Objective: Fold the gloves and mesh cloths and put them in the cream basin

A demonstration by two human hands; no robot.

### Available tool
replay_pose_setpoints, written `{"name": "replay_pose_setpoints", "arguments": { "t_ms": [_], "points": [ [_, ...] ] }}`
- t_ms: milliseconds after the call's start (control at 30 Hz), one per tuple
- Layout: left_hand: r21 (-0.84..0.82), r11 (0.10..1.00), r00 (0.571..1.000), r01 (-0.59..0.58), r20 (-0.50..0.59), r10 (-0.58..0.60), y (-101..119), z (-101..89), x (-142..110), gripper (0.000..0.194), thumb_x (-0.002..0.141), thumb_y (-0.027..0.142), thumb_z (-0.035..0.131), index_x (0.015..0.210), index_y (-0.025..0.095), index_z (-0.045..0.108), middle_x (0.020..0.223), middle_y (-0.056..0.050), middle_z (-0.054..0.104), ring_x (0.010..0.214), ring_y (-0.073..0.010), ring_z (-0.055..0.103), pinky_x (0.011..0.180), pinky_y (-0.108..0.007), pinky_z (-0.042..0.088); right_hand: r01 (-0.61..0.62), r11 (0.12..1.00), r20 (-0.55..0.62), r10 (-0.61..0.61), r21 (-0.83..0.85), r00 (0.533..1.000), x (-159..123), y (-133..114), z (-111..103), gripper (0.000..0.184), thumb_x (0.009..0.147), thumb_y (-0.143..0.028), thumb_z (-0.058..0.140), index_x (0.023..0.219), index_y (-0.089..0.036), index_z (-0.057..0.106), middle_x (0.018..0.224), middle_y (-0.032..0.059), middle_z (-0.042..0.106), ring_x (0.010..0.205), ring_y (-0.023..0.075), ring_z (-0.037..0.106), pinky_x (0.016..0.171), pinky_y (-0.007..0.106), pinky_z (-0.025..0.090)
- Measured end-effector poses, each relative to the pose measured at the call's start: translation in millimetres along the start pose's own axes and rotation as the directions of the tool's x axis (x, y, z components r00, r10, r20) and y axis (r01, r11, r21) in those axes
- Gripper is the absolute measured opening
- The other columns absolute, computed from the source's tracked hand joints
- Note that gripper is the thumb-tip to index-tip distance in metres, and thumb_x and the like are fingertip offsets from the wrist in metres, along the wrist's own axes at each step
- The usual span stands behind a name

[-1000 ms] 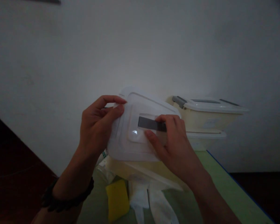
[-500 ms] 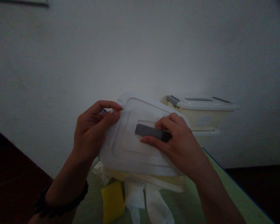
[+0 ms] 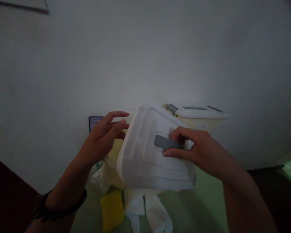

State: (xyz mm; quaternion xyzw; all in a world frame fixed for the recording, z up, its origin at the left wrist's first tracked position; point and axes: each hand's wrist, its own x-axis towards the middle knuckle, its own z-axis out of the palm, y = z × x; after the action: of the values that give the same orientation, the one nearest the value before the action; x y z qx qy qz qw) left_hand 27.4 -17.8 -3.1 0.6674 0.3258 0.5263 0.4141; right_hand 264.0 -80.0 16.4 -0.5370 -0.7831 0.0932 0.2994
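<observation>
A white translucent box lid (image 3: 135, 165) is tilted above a cream storage box (image 3: 113, 174), which it partly hides. My right hand (image 3: 191, 145) pinches the raised grey handle in the lid's middle between thumb and fingers. At the lid's left edge is my left hand (image 3: 104, 136), its thumb and fingers apart and nothing visibly held; the far fingers are partly hidden. Below the lid, a yellow sponge (image 3: 113, 210) and white gloves or cloths (image 3: 157, 212) lie on the green table (image 3: 191, 210).
Against the wall at the right stands another cream box (image 3: 201, 121) with a white lid and grey clips. Behind my left hand, a dark-framed screen (image 3: 94, 122) shows. A clear plastic packet (image 3: 99, 181) lies left of the cream box.
The grey handle has swung up from the lid. The lid has tilted and shifted right with my right hand. My left fingers have come off its left edge, and a screen has come into sight.
</observation>
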Motion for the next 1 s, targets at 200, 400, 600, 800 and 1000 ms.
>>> {"name": "replay_pose_setpoints", "arguments": {
  "t_ms": [200, 400, 600, 800, 1000],
  "points": [
    [0.261, 0.965, 0.991, -0.03, 0.133, -0.005, -3.7, -5.1, 1.3, 0.027, 0.083, 0.036, 0.056, 0.105, 0.02, 0.055, 0.087, -0.004, 0.072, 0.069, -0.0161, 0.068, 0.068, -0.027, 0.054, 0.05, 0.997, -0.02, -0.051, -0.052, 0.999, -4.6, 14.8, -29.8, 0.027, 0.08, -0.048, 0.06, 0.086, -0.021, 0.058, 0.081, -0.0009, 0.059, 0.074, 0.0143, 0.053, 0.067, 0.026, 0.041],
    [0.428, 0.897, 0.977, -0.111, 0.214, 0.019, -6.2, -17.6, 2.4, 0.021, 0.084, 0.042, 0.054, 0.097, 0.027, 0.062, 0.09, -0.002, 0.072, 0.087, -0.0199, 0.066, 0.074, -0.025, 0.052, -0.144, 0.974, -0.123, 0.123, -0.174, 0.985, -23.2, 42.9, -40.0, 0.04, 0.091, -0.05, 0.037, 0.065, -0.021, 0.046, 0.061, -0.002, 0.049, 0.057, 0.0133, 0.045, 0.055, 0.025, 0.033],
    [0.569, 0.807, 0.977, -0.159, 0.206, 0.047, -0.4, -21.7, 2.0, 0.03, 0.084, 0.045, 0.051, 0.094, 0.022, 0.067, 0.094, -0.001, 0.07, 0.082, -0.0155, 0.063, 0.065, -0.016, 0.047, -0.202, 0.945, -0.03, 0.201, -0.258, 0.979, -52.2, 71.1, -36.0, 0.041, 0.09, -0.048, 0.038, 0.06, -0.021, 0.044, 0.057, -0.0022, 0.048, 0.056, 0.0139, 0.046, 0.055, 0.026, 0.033],
    [0.601, 0.788, 0.975, -0.13, 0.223, -0.009, -3.7, -27.4, 1.7, 0.031, 0.085, 0.043, 0.051, 0.099, 0.021, 0.068, 0.1, 0.0, 0.069, 0.089, -0.0172, 0.059, 0.069, -0.016, 0.044, -0.292, 0.914, 0.048, 0.318, -0.281, 0.947, -68.5, 103.1, -25.4, 0.038, 0.09, -0.042, 0.035, 0.06, -0.021, 0.046, 0.06, 0.0004, 0.053, 0.06, 0.0156, 0.049, 0.059, 0.027, 0.035],
    [0.585, 0.805, 0.963, -0.094, 0.259, -0.076, -12.3, -36.3, 2.6, 0.029, 0.088, 0.039, 0.048, 0.106, 0.027, 0.067, 0.115, 0.005, 0.065, 0.105, -0.0191, 0.057, 0.093, -0.022, 0.04, -0.309, 0.901, 0.149, 0.365, -0.303, 0.919, -77.9, 133.5, -13.1, 0.038, 0.086, -0.038, 0.039, 0.054, -0.02, 0.049, 0.055, 0.0006, 0.055, 0.054, 0.0149, 0.049, 0.055, 0.027, 0.034]
  ]
}}
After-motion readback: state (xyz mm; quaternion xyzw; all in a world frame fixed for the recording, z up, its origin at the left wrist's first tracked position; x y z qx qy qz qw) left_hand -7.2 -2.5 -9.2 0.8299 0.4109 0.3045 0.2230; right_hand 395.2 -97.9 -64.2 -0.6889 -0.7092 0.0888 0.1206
